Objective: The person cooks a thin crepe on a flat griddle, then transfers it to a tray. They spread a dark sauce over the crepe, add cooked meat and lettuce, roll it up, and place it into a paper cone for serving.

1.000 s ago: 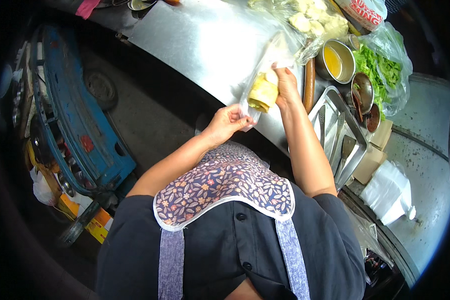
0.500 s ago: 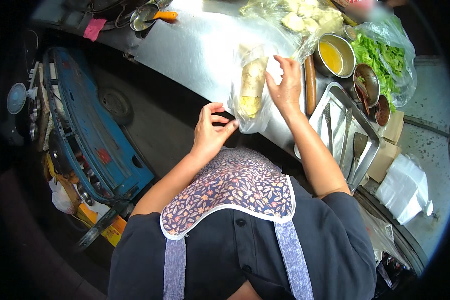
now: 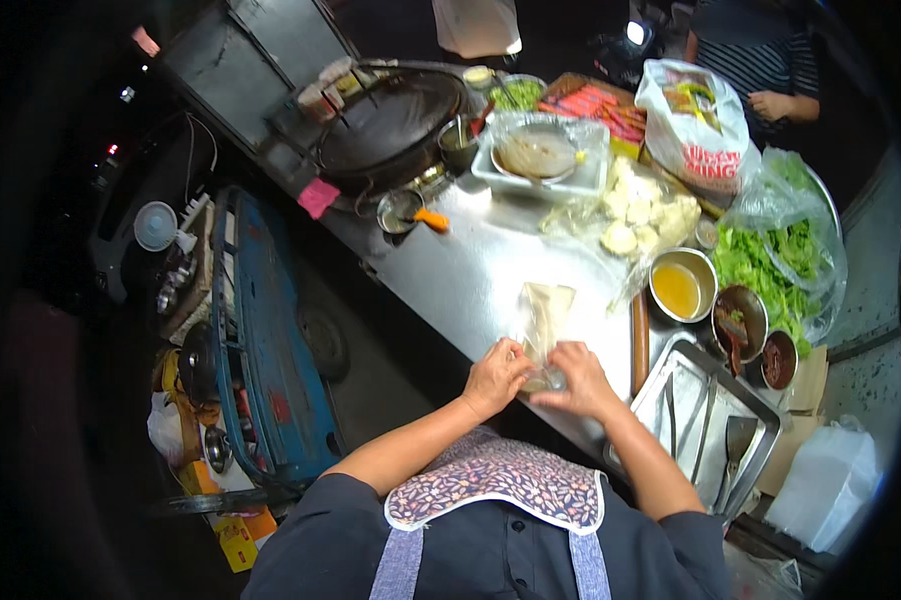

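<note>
A paper-wrapped rolled pancake in a clear plastic bag (image 3: 547,315) lies on the metal counter (image 3: 430,295) in front of me. My left hand (image 3: 498,380) pinches the near end of the bag from the left, its fingertips bunched together. From the right, my right hand (image 3: 580,382) closes its fingers on the same end, close to the left hand. Between them the hands cover the roll's lower part, and the exact grip of the fingertips is hidden.
A rolling pin (image 3: 639,345) and a tray of spatulas (image 3: 760,410) lie right. Beyond stand a bowl of yellow liquid (image 3: 682,285), bagged lettuce (image 3: 765,262), bagged dough pieces (image 3: 642,215) and a round griddle (image 3: 390,125). A person (image 3: 760,70) stands across the counter.
Both hands, apart and open before, have come together and closed on the bag's near end. The view has tilted up, showing the far counter and a person.
</note>
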`<state>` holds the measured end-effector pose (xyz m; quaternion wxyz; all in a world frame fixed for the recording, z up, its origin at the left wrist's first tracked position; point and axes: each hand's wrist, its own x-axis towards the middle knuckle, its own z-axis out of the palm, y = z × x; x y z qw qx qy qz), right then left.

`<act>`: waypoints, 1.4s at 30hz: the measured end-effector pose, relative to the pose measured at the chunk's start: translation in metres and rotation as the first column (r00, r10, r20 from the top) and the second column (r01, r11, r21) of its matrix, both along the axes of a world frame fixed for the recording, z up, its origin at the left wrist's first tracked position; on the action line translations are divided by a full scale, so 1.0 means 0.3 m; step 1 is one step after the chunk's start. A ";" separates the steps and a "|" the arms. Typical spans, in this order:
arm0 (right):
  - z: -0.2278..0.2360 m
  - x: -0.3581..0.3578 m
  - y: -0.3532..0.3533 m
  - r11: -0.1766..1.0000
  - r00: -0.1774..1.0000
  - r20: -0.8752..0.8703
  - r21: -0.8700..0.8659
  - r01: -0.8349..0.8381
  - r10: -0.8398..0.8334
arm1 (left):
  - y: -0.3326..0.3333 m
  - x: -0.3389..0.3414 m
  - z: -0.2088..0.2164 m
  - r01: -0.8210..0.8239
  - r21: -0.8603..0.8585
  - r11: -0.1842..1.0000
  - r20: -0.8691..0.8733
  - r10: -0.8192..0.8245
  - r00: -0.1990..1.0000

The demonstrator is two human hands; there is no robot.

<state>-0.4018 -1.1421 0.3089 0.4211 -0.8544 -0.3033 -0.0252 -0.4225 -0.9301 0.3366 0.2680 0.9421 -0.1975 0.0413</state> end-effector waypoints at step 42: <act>0.005 -0.353 0.040 0.064 0.153 -0.821 0.141 0.988 -0.550 | -0.800 1.444 0.425 0.547 -0.165 0.820 0.465 -0.425 0.777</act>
